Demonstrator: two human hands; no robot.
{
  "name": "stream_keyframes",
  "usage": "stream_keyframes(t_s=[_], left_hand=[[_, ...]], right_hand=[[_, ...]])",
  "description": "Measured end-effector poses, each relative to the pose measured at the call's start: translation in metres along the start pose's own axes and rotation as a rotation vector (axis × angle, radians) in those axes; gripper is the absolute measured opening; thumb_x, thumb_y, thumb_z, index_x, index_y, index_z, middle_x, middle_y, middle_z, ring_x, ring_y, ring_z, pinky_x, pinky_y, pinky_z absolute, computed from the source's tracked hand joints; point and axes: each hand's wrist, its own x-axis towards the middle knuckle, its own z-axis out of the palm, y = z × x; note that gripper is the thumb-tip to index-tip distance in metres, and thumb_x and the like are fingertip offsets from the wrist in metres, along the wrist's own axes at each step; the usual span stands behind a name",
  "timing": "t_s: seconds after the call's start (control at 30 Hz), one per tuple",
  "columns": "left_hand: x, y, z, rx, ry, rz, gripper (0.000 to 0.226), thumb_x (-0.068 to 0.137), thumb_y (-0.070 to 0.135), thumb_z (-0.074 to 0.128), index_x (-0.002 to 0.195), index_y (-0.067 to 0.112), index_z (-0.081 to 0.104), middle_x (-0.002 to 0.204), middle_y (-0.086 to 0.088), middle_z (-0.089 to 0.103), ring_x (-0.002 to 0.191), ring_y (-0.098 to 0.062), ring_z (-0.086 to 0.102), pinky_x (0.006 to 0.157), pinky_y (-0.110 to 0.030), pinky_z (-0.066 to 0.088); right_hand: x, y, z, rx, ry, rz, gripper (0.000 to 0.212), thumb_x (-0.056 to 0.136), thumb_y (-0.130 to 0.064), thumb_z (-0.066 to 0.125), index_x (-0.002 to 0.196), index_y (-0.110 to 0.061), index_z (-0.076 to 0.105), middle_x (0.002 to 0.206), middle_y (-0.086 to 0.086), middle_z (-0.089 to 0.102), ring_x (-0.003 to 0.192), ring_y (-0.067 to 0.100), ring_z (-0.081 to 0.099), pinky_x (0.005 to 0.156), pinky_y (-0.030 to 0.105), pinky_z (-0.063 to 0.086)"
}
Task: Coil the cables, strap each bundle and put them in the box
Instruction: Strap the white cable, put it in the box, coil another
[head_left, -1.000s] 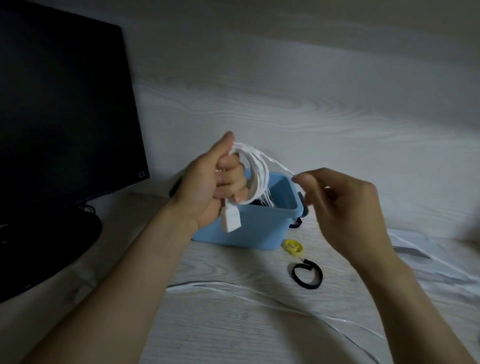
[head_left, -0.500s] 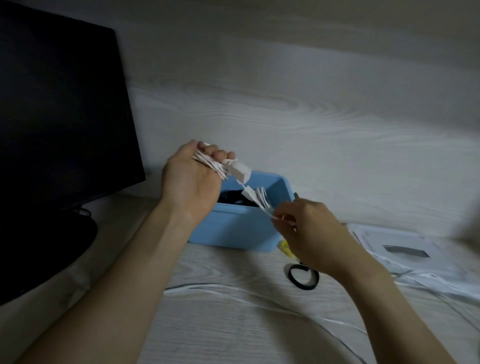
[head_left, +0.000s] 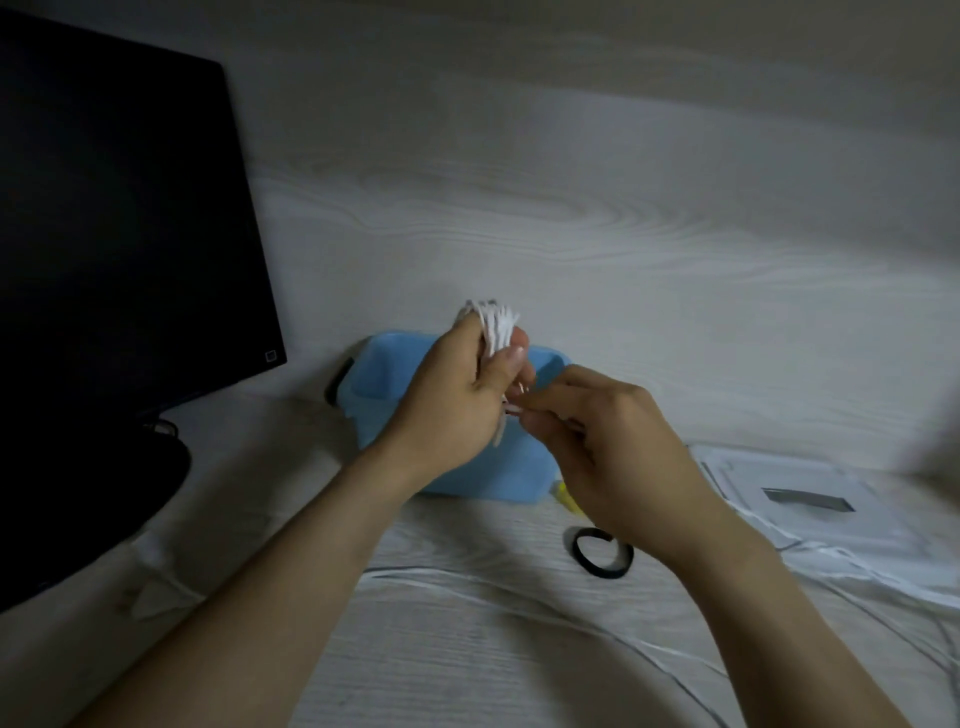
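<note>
My left hand (head_left: 462, 395) grips a coil of white cable (head_left: 493, 325) above the light blue box (head_left: 384, 384). The loops stick out over my thumb. My right hand (head_left: 597, 447) is just right of it and pinches a strand of the same cable near the coil's lower end. The free length of white cable (head_left: 467, 582) trails across the desk in front of the box. A black strap ring (head_left: 602, 553) lies on the desk below my right hand. A yellow strap (head_left: 566, 496) peeks out beside the box, partly hidden by that hand.
A black monitor (head_left: 119, 249) on its stand fills the left side. A white flat device (head_left: 795, 499) with more white cable (head_left: 857, 582) lies at the right. A dark handle (head_left: 337, 382) shows at the box's left end. The wood-grain desk (head_left: 467, 675) stretches toward me.
My left hand has turned, so the coil now stands up above the thumb. My right hand rose from beside the box and closed in on the coil's lower end.
</note>
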Motion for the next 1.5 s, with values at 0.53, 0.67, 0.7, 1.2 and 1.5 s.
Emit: stream_keyframes(t_s=[0.53, 0.67, 0.7, 1.2, 1.5], left_hand=[[-0.012, 0.028, -0.018, -0.212, -0.764, -0.482, 0.045, 0.089, 0.054, 0.047, 0.068, 0.015, 0.041, 0.052, 0.0, 0.021, 0.039, -0.011, 0.018, 0.044, -0.024, 0.036], [-0.009, 0.022, -0.02, -0.267, -0.614, -0.482, 0.046, 0.089, 0.049, 0.058, 0.065, 0.014, 0.039, 0.05, 0.003, 0.02, 0.039, -0.01, 0.017, 0.044, -0.026, 0.027], [-0.008, 0.021, -0.022, -0.295, -0.544, -0.484, 0.045, 0.089, 0.045, 0.058, 0.06, 0.016, 0.038, 0.048, 0.005, 0.02, 0.038, -0.01, 0.017, 0.044, -0.026, 0.025], [-0.03, 0.003, 0.003, -0.134, 0.17, -0.454, 0.051, 0.093, 0.029, 0.065, 0.047, 0.019, 0.044, 0.038, 0.002, 0.035, 0.032, -0.012, 0.033, 0.05, -0.025, 0.034], [-0.032, 0.035, -0.001, -0.052, 0.299, -0.538, 0.048, 0.082, 0.046, 0.068, 0.052, 0.015, 0.049, 0.036, 0.002, 0.042, 0.038, -0.018, 0.039, 0.061, -0.037, 0.041]], right_hand=[[-0.003, 0.013, -0.012, 0.292, 0.195, 0.018, 0.031, 0.06, -0.037, 0.086, 0.066, -0.012, 0.069, 0.059, -0.004, 0.065, 0.049, 0.015, 0.058, 0.047, 0.026, 0.047], [-0.002, 0.019, -0.007, 0.35, 0.149, 0.062, 0.024, 0.069, -0.041, 0.08, 0.069, -0.018, 0.07, 0.06, -0.001, 0.067, 0.051, 0.027, 0.059, 0.051, 0.039, 0.048], [-0.004, 0.024, -0.008, 0.313, 0.14, 0.078, 0.027, 0.07, -0.044, 0.077, 0.07, -0.017, 0.071, 0.057, 0.0, 0.065, 0.05, 0.026, 0.057, 0.05, 0.036, 0.047], [-0.084, 0.065, -0.036, -0.274, -0.188, 0.329, 0.044, 0.101, -0.047, 0.029, 0.098, -0.017, 0.061, 0.088, 0.004, 0.071, 0.076, 0.03, 0.064, 0.063, 0.038, 0.046], [-0.19, 0.118, -0.119, -0.372, -0.299, 0.578, 0.03, 0.104, -0.032, 0.043, 0.087, -0.013, 0.058, 0.092, 0.009, 0.073, 0.087, 0.036, 0.067, 0.07, 0.041, 0.048]])
